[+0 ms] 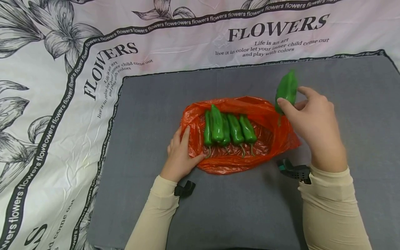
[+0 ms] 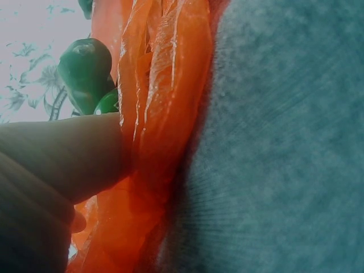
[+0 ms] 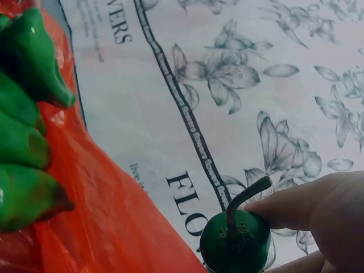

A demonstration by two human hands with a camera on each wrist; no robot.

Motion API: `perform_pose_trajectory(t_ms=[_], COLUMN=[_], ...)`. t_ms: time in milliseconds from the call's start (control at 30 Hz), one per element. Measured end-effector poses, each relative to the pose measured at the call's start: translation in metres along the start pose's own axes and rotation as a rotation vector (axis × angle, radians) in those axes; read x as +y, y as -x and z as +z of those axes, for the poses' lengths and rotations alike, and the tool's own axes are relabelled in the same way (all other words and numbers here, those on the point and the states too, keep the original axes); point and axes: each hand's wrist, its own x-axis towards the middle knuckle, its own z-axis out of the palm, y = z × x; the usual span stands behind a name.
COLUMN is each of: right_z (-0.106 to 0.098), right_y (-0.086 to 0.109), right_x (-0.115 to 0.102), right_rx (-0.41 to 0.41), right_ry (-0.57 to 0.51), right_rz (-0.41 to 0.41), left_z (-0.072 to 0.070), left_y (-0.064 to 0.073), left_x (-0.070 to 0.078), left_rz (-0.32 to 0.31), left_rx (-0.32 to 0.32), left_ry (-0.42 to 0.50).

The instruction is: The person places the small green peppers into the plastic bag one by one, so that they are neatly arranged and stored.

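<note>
Between the thumb and fingers of my right hand, a green pepper is pinched, raised over the bag's right end. Its curved stem and rounded top face the camera in the right wrist view, beside my thumb. Several more green peppers lie side by side inside an open red plastic bag, stems toward me. My left hand holds the bag's left end, thumb at the near rim. In the left wrist view, orange-red film hides part of that hand.
A grey mat lies under the bag. Around it spreads a white cloth printed with flowers and lettering. Dark devices sit on both wrists, next to the beige sleeves.
</note>
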Motion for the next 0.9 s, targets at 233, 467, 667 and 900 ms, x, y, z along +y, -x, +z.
perform_pose_trajectory(t_ms=[233, 467, 667, 900], right_z=[0.011, 0.024, 0.033, 0.052], right_y=[0.004, 0.011, 0.018, 0.023], right_x=[-0.010, -0.021, -0.030, -0.038], right_rx=[-0.042, -0.053, -0.068, -0.139], right_ry=[0.044, 0.071, 0.089, 0.110], right_rz=[-0.038, -0.109, -0.153, -0.217], left_z=[0.000, 0.000, 0.000, 0.000], left_y=[0.000, 0.000, 0.000, 0.000], left_x=[0.000, 0.001, 0.001, -0.001], left_rz=[0.001, -0.002, 0.005, 0.006], left_rx=[-0.001, 0.002, -0.002, 0.002], left_ry=[0.000, 0.001, -0.001, 0.001])
